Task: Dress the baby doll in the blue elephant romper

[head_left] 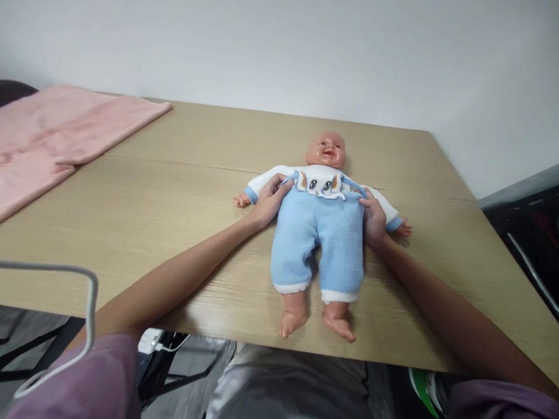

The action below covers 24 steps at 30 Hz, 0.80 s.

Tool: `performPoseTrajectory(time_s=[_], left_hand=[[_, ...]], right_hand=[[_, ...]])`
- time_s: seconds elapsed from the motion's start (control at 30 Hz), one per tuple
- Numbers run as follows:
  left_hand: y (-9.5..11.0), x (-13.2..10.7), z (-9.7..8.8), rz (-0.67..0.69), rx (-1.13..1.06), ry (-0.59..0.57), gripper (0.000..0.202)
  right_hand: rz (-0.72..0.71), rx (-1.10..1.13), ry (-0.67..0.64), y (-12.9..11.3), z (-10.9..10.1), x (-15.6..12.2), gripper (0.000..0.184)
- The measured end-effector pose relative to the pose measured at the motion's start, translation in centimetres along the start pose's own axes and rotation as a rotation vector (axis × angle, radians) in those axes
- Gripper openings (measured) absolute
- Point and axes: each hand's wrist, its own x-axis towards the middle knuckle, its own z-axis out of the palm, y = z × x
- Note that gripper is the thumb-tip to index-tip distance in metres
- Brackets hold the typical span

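A baby doll lies on its back on the table, head toward the wall and feet toward me. It wears a white long-sleeved top with blue cuffs and fuzzy blue overalls with an animal face on the bib. My left hand pinches the overalls at the waist and strap on the doll's left-of-view side. On the opposite side, my right hand is closed on the overalls' edge by the other strap. Both doll arms stretch outward, and its bare feet show below the white hems.
A pink cloth is spread over the table's left end. The wooden table meets a white wall at the back. A white cable loops at lower left, and a white plug shows under the front edge. Dark objects stand at far right.
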Motion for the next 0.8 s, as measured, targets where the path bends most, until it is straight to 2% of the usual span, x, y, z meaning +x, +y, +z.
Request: performPoseTrajectory(time_s=[0.2,0.3,0.4,0.5,0.67,0.8], left_hand=[[0.0,-0.2,0.0,0.049,-0.008,0.041,0.056],[-0.5,-0.1,0.0,0.061,-0.013,0.091,0.058],[-0.7,0.0,0.0,0.048,0.014,0.108,0.059],[-0.5,-0.1,0.0,0.042,0.02,0.099,0.06],[-0.6,0.1,-0.1,0.052,0.038,0.087,0.059],[-1.0,0.2,-0.3,0.045,0.014,0.071,0.057]], right_hand=[[0.076,0.121,0.015,-0.5,-0.2,-1.0,0.023],[0.078,0.129,0.047,-0.6,-0.4,-1.2,0.034],[0.019,-0.006,0.096,-0.4,-0.5,-1.1,0.049],[-0.007,-0.136,0.121,-0.5,-0.2,-1.3,0.054],[-0.076,-0.29,0.187,-0.7,0.1,-2.0,0.045],[-0.14,-0.409,0.232,-0.1,-1.0,-1.6,0.034]])
